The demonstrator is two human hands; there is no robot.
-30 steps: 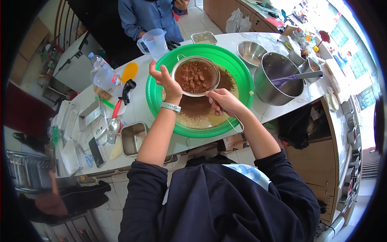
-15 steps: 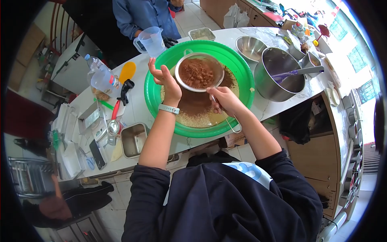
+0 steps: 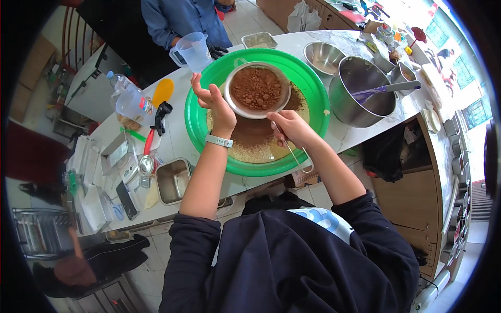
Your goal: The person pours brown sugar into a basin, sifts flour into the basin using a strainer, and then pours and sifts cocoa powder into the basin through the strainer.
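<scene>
My right hand (image 3: 293, 129) grips the wire handle of a round metal sieve (image 3: 249, 114). Lumpy brown powder (image 3: 255, 88) fills much of the sieve, which hangs over a large green basin (image 3: 195, 125). Beside the sieve's left rim is my left hand (image 3: 219, 110), open with the fingers raised and apart; whether its palm touches the rim I cannot tell. Down in the basin, more brown powder (image 3: 249, 134) covers the middle of a pale yellowish mixture (image 3: 258, 154).
Right of the basin stand a steel bowl (image 3: 324, 58) and a deep steel pot (image 3: 347, 107) with a spatula (image 3: 386, 89). A plastic jug (image 3: 194, 55) is behind, near a person in blue (image 3: 182, 21). A metal pan (image 3: 174, 182) and phone (image 3: 127, 199) lie left.
The sieve has shifted slightly, and the powder inside now lies more spread out. Both hands stay in nearly the same places.
</scene>
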